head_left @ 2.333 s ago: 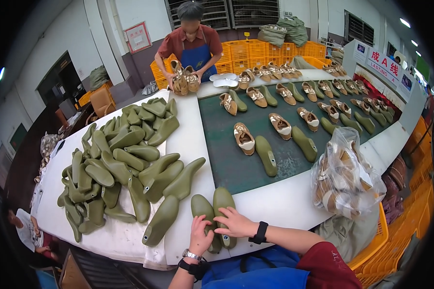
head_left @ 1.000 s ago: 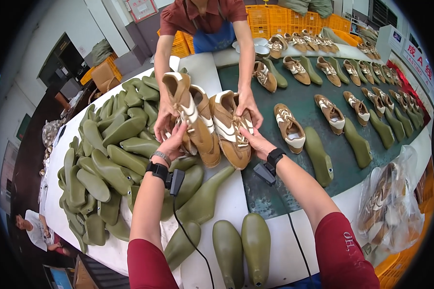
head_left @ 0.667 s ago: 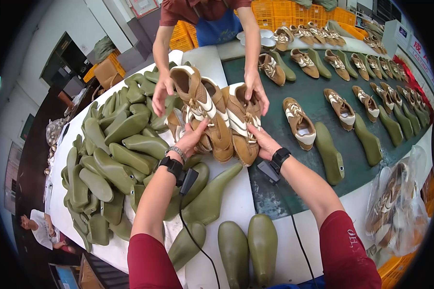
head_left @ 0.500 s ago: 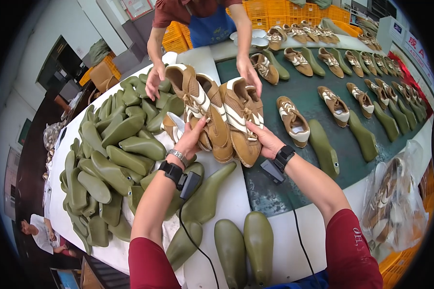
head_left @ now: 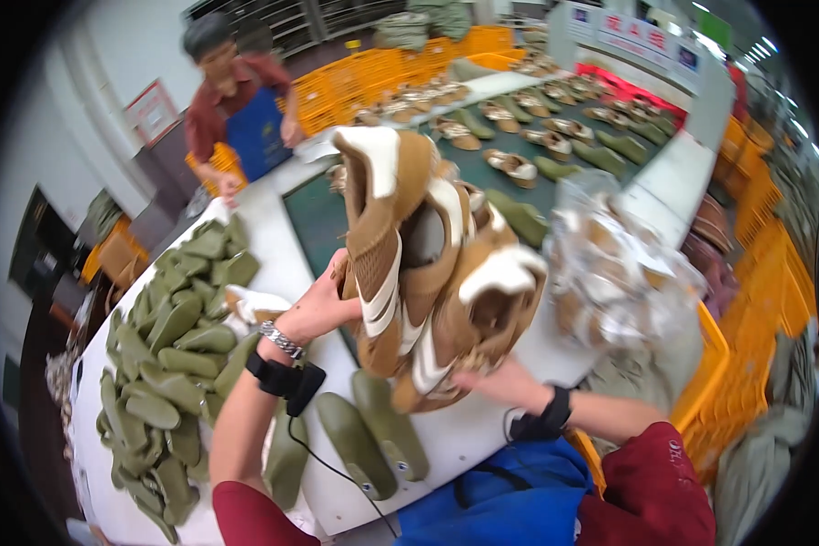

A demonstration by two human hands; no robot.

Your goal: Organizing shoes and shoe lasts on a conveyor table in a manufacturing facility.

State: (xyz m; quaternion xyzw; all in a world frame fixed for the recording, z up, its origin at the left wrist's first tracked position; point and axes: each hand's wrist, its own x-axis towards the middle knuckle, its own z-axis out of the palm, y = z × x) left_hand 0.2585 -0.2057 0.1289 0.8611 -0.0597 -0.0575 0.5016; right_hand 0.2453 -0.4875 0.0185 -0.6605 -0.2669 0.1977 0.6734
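A bunched stack of several brown sneaker uppers (head_left: pixel 414 246) with white stripes is up in front of me, above the table's near part. My left hand (head_left: pixel 323 305) grips the stack from its left side, fingers partly hidden behind it. Low on the right, my right hand (head_left: pixel 500 384) is closed on the same stack near the laces; it is a little blurred. Below the stack, a pair of green shoe lasts (head_left: pixel 355 446) lies on the white table (head_left: pixel 337 519). Left of my left wrist, another whitish-brown upper (head_left: pixel 257 303) rests by the lasts.
A large pile of green lasts (head_left: pixel 168 355) covers the table's left. Uppers and lasts stand in rows on a dark green surface (head_left: pixel 314 218). A clear plastic bag (head_left: pixel 601 273) of uppers sits at right, beside orange crates (head_left: pixel 755 346). A co-worker (head_left: pixel 246 118) stands at far left.
My view has swung to the right. The uppers have come up closer to me and tilted, still in both hands. The co-worker's hands are now away from them.
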